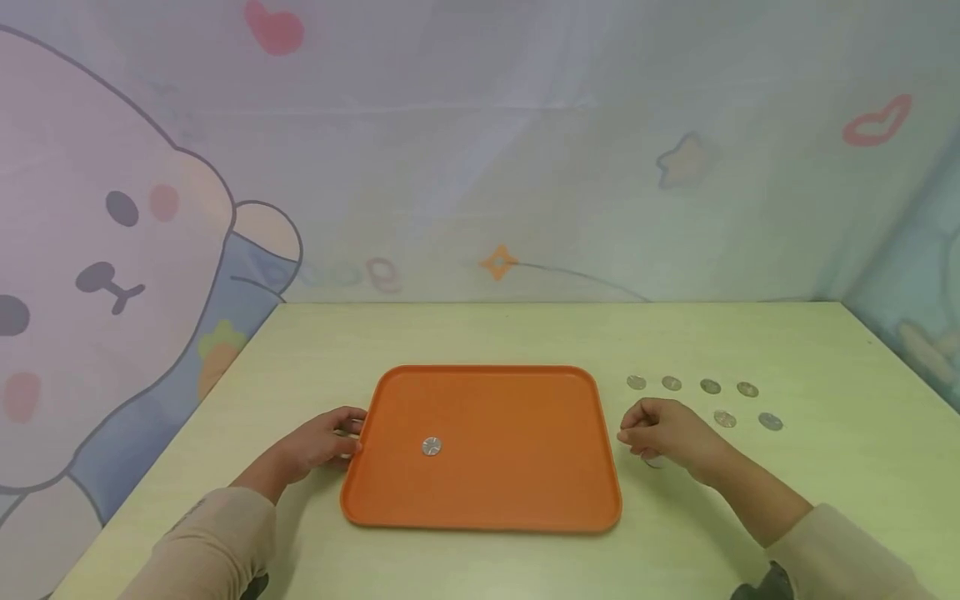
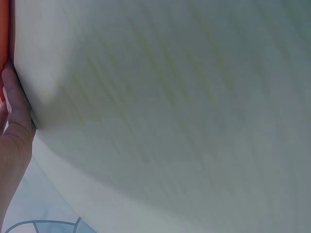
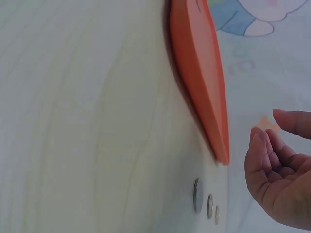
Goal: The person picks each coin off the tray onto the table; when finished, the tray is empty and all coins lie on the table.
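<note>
An orange tray [image 1: 495, 521] lies on the table, with one silver coin [image 1: 431, 447] on its left half. My left hand [image 1: 318, 442] holds the tray's left edge, thumb and fingers at the rim; in the left wrist view those fingers [image 2: 18, 104] touch the tray's side. Just off the right edge, my right hand [image 1: 667, 433] hovers with fingers loosely bent. A silver coin [image 1: 654, 462] lies beneath it, partly hidden. The right wrist view shows a gap between thumb and fingertips, with nothing in it. Several coins lie beyond this hand, among them a coin [image 1: 725, 419].
At the back right, a row of coins includes a coin [image 1: 710, 387] and a coin [image 1: 636, 382]. Another coin [image 1: 771, 422] lies nearer on the right. A printed cloth backdrop [image 1: 450, 183] hangs behind the pale wooden table [image 1: 480, 571].
</note>
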`<state>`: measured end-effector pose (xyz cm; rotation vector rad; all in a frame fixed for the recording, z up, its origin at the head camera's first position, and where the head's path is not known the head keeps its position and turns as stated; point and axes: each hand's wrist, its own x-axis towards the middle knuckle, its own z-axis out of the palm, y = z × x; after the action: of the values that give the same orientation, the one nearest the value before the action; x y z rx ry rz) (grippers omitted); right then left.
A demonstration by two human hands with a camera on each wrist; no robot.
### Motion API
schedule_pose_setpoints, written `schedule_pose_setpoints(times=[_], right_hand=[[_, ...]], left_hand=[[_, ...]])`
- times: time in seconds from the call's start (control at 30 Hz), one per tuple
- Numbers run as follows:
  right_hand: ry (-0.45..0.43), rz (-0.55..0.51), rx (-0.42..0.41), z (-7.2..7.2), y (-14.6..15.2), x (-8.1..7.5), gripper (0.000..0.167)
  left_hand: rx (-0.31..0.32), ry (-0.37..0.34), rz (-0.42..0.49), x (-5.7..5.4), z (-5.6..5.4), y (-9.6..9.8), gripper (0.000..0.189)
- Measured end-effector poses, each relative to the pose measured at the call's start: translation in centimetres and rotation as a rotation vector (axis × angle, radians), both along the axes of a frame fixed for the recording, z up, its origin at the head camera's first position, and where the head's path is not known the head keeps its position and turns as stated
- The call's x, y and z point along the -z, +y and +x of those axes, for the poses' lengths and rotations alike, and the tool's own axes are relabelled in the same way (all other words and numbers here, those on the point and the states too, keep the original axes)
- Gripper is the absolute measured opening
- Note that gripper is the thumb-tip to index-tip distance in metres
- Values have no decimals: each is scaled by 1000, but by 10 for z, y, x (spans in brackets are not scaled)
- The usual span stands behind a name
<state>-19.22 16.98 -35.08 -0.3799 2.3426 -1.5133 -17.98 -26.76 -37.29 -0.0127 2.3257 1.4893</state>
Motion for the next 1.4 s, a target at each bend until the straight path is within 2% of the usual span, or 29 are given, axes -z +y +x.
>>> schedule_pose_setpoints(times=[0.4, 0.67, 0.83, 1.07, 1.4], right_hand=[[-10, -142, -133, -3, -43, -7, 24], [-29, -166, -141, -5, -78, -2, 29], [-22, -138, -137, -6, -99, 5, 26], [34, -60, -155, -7, -124, 14, 23], [-10, -4, -205, -13, -161, 25, 19]], left_hand=[[7, 6, 4, 1, 0, -2, 45], [5, 9, 0, 1, 0, -1, 44], [9, 4, 4, 3, -2, -2, 45], [5, -5, 0, 3, -4, -2, 45], [-4, -10, -4, 1, -2, -1, 45]])
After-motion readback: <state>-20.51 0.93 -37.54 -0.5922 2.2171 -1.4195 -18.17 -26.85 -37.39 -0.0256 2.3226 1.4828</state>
